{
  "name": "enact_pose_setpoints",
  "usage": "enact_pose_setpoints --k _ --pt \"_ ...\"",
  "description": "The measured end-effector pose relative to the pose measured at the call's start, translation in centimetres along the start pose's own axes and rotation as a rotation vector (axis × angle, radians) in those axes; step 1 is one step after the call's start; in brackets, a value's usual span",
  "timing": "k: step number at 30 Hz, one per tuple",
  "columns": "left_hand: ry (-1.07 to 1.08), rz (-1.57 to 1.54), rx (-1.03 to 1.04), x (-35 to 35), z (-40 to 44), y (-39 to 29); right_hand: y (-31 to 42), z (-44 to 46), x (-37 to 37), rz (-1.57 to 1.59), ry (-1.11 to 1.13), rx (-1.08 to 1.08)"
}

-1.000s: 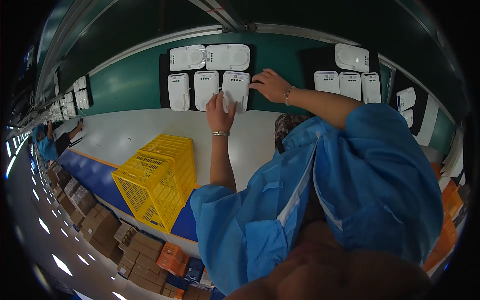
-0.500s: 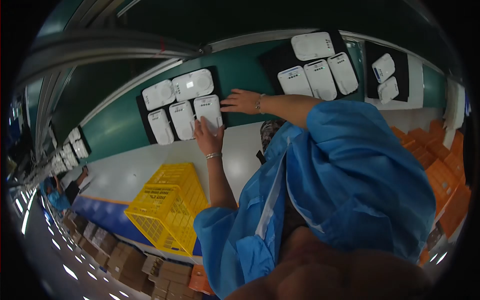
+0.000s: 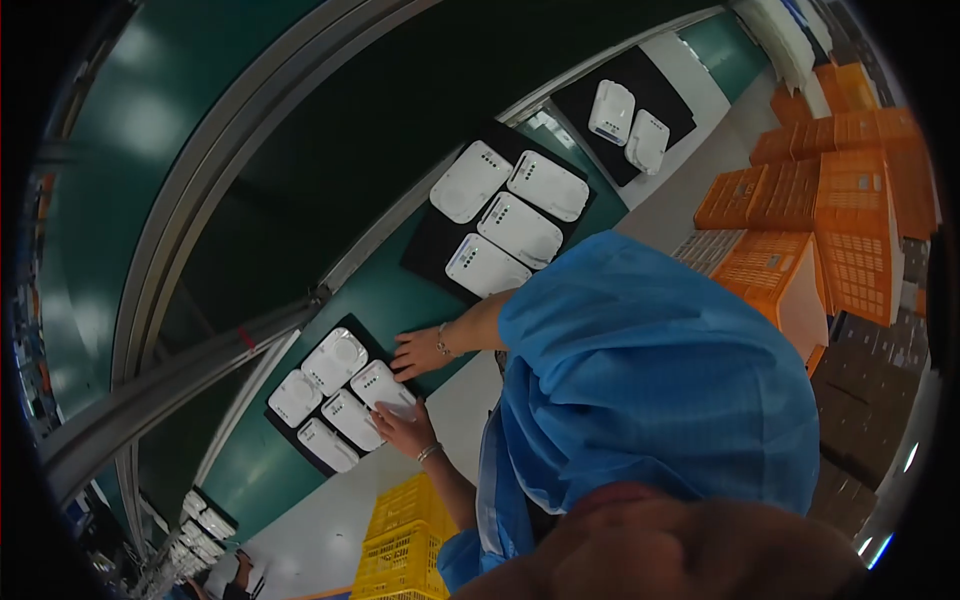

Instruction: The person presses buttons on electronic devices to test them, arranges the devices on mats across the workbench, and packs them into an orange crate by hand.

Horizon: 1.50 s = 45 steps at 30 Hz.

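A white rounded plastic device [image 3: 380, 386] with a row of small dark marks lies at the right of a group on a black mat [image 3: 285, 425]. My left hand [image 3: 405, 432] rests on the lower end of this device with fingers spread. Beside its upper right edge, my right hand [image 3: 422, 352] reaches in, fingers stretched out and holding nothing. Whether the right fingertips touch the device, I cannot tell. Another white device [image 3: 352, 420] lies close to my left fingers. Behind it is a white device with a round ring [image 3: 335, 360].
Farther right, a second black mat [image 3: 425, 250] bears several white devices [image 3: 520, 228], and two more lie on a third mat [image 3: 655, 85]. A yellow crate [image 3: 400, 550] stands below my left arm. Orange crates [image 3: 765, 265] are stacked at right. A metal rail [image 3: 375, 240] borders the green bench.
My view has swung to the right and tilted, so the bench runs steeper and more orange crates show. Both hands stay at the same device.
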<state>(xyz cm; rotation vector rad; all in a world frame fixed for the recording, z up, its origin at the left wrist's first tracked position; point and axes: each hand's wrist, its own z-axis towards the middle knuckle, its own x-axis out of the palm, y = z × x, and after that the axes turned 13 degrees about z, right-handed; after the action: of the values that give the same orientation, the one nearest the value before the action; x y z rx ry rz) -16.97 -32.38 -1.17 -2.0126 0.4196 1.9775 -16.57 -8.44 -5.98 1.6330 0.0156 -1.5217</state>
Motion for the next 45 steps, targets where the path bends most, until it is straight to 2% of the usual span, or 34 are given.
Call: enact_pose_setpoints --k 1,3,12,15,22,23,24,26,27,28,29,33,45 --pt "0.01 0.014 -0.014 -0.1 0.0 -0.1 0.7 0.7 -1.5 -0.013 -0.005 0.018" --pt "0.011 0.032 -0.014 -0.2 0.1 -0.1 3.2 2.0 -6.4 -0.095 0.578 0.258" --pt "-0.002 0.019 -0.026 1.6 -0.3 1.1 0.7 -0.9 -3.9 -0.117 0.355 0.369" --pt "0.073 0.044 -0.062 -2.0 0.5 -1.5 0.5 -1.3 -2.6 -0.134 0.274 0.369" --pt "0.051 0.052 -0.058 -1.4 0.5 -1.5 -1.0 -3.2 -0.4 -0.171 0.087 0.375" --pt "0.057 0.045 -0.071 -1.6 0.5 -1.5 -1.4 -3.7 -0.2 -0.171 0.058 0.364" --pt "-0.004 -0.006 -0.042 1.0 -0.1 0.3 -1.1 -3.7 0.3 -0.167 0.03 0.341" --pt "-0.036 -0.026 0.01 0.2 0.1 0.2 -2.1 -3.7 1.1 -0.118 -0.024 0.212" --pt "-0.013 -0.007 -0.018 -0.2 0.4 -0.3 -2.8 -3.3 1.5 -0.069 -0.054 0.125" --pt "0.046 0.013 -0.03 -0.6 0.4 -0.4 -0.1 0.3 2.7 -0.016 -0.081 0.036" --pt "0.015 0.001 -0.034 -0.6 0.4 -0.6 1.7 -0.3 -2.0 0.031 0.079 0.111" --pt "0.026 0.013 -0.102 -1.3 0.6 -1.5 0.9 0.3 0.1 0.073 0.036 0.126" --pt "0.001 0.027 -0.091 -1.5 0.6 -1.8 0.8 0.3 -0.2 0.082 0.098 0.138"
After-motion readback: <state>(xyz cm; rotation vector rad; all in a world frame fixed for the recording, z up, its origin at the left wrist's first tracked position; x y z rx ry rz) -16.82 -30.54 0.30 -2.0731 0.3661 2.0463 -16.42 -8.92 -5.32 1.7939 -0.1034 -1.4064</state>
